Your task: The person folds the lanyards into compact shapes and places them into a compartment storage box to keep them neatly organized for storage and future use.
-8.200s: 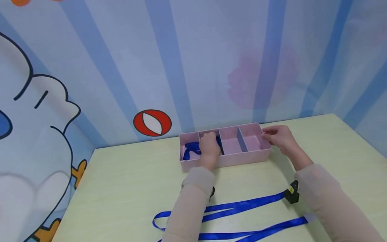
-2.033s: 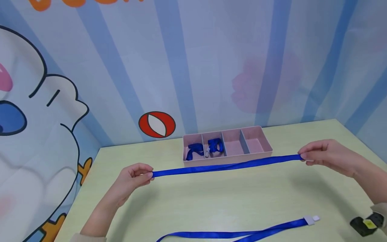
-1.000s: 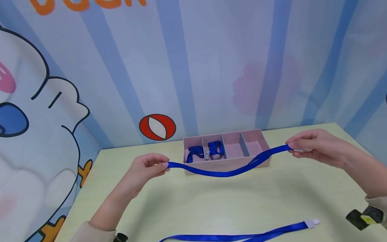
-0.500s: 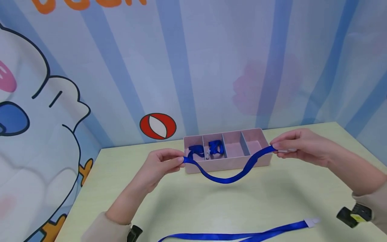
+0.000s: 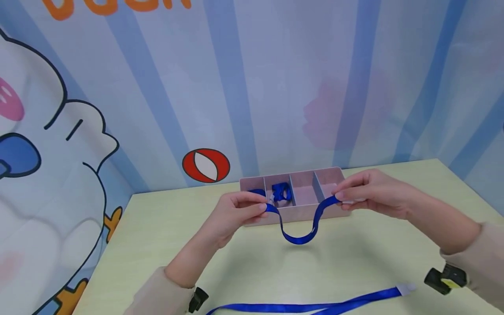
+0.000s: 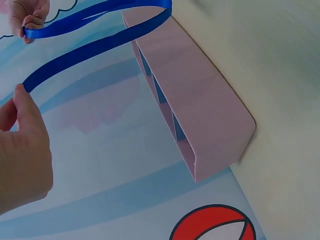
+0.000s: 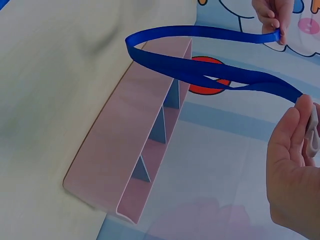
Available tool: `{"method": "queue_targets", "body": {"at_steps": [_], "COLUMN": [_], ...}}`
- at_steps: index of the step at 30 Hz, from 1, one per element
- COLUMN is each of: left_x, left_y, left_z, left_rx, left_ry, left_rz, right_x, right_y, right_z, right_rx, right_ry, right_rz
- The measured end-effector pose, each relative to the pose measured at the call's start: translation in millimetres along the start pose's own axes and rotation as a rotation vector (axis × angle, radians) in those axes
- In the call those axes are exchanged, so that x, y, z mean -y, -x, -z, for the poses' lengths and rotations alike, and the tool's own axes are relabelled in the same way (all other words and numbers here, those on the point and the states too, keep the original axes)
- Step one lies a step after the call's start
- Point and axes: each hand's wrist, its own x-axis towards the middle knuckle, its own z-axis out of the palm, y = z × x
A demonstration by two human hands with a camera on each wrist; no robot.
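Observation:
A blue lanyard hangs in a U-shaped sag between both hands, above the table. My left hand pinches one end between thumb and fingers. The other end is pinched by my right hand, where a pale clip shows inside the fingers in the right wrist view. Behind the lanyard stands a pink box with several compartments. Bundled blue lanyards lie in its two left compartments: one lanyard in the second, another lanyard in the leftmost, partly covered by my left hand.
Along the table's front lies another blue lanyard with a pale clip, partly out of frame. The table meets a printed backdrop just behind the box. Black devices sit at both wrists.
Earlier the left hand was in the box's second compartment. Then a lanyard came up from the table, stretched taut between both hands. The hands have since moved closer together and the lanyard sags more.

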Motion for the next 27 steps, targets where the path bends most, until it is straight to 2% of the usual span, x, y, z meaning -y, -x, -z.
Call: {"method": "queue_targets", "body": {"at_steps": [8, 11, 16, 20, 27], "left_x": [0.5, 1.0, 2.0, 4.5, 4.8], "left_y": [1.8, 1.8, 2.2, 2.0, 1.9], "left_z": [-17.1, -23.4, -31.6, -37.0, -45.7], "left_rx": [0.031, 0.060, 0.068, 0.079, 0.104], "left_ry": [0.022, 0.020, 0.045, 0.070, 0.103], "left_rz": [-0.003, -0.025, -0.028, -0.009, -0.012], "right_x": [0.3, 1.0, 1.6, -0.1, -1.3], "right_y": [-5.7, -6.9, -12.5, -17.1, -22.2], "right_z": [-21.6, -28.4, -39.0, -46.1, -53.4], "right_rx": [0.017, 0.010, 0.038, 0.071, 0.082], "right_ry": [-0.028, -0.002, 0.028, 0.028, 0.031], "right_rz": [0.023, 0.026, 0.031, 0.051, 0.059]}}
